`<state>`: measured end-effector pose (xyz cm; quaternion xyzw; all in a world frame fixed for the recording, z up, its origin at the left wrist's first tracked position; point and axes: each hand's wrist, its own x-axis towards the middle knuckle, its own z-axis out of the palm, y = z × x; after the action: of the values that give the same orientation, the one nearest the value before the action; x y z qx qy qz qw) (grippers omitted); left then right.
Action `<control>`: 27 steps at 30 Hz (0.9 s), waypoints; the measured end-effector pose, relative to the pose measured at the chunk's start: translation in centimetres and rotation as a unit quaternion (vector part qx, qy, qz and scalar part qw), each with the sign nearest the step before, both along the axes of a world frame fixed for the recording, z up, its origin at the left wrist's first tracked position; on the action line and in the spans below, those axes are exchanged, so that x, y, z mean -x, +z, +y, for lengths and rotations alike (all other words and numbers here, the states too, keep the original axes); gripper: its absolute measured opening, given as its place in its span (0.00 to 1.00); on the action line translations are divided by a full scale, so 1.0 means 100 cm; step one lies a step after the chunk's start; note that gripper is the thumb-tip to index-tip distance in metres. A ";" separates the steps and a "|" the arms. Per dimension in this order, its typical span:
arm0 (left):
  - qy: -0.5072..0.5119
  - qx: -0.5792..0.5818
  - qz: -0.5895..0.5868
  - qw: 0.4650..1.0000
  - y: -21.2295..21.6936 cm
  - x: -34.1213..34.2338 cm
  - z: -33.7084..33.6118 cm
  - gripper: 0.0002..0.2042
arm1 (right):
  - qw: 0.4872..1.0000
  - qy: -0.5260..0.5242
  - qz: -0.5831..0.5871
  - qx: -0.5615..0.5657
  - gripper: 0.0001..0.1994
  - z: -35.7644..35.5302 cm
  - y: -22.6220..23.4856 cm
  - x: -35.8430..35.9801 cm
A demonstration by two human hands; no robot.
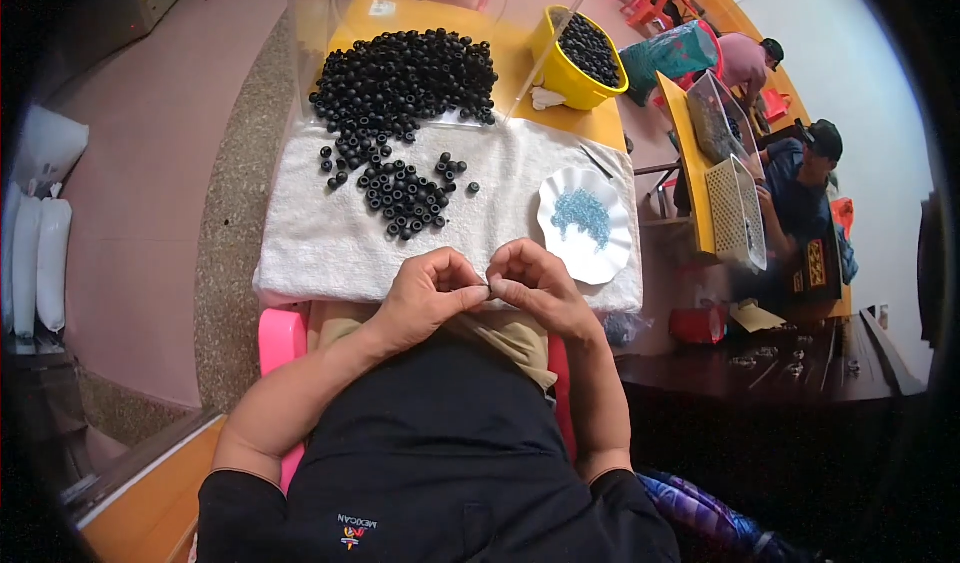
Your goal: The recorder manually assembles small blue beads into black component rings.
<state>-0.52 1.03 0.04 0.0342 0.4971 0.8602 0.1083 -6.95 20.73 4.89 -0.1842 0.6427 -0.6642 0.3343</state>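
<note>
My left hand and my right hand meet fingertip to fingertip above the near edge of a white towel. Between their thumbs and forefingers is a small dark piece, mostly hidden by the fingers. Past my hands lies a loose group of round black hollow pieces, their open ends showing. One of them sits apart at the group's right. Right of my hands, a white scalloped dish holds a heap of tiny light-blue transparent bits.
A larger black heap spills from a transparent bin. Beside it stands a yellow tub of similar pieces. Thin tweezers lie behind the dish. Two people sit at another table at right, near a white basket.
</note>
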 end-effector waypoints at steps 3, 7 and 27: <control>-0.004 0.018 0.008 1.000 -0.004 -0.001 0.000 0.07 | 0.998 0.038 -0.016 -0.048 0.11 0.003 0.001 0.004; 0.000 0.024 0.017 1.000 -0.005 -0.002 0.001 0.07 | 0.997 0.041 -0.013 -0.062 0.08 0.006 -0.005 0.005; 0.031 -0.015 -0.021 0.999 -0.007 0.001 0.000 0.07 | 0.857 -0.088 0.488 -0.140 0.09 -0.013 -0.007 -0.018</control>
<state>-0.60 1.05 -0.63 0.0022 0.4823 0.8712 0.0915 -5.17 19.41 4.16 -0.3783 0.8234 -0.4187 -0.0594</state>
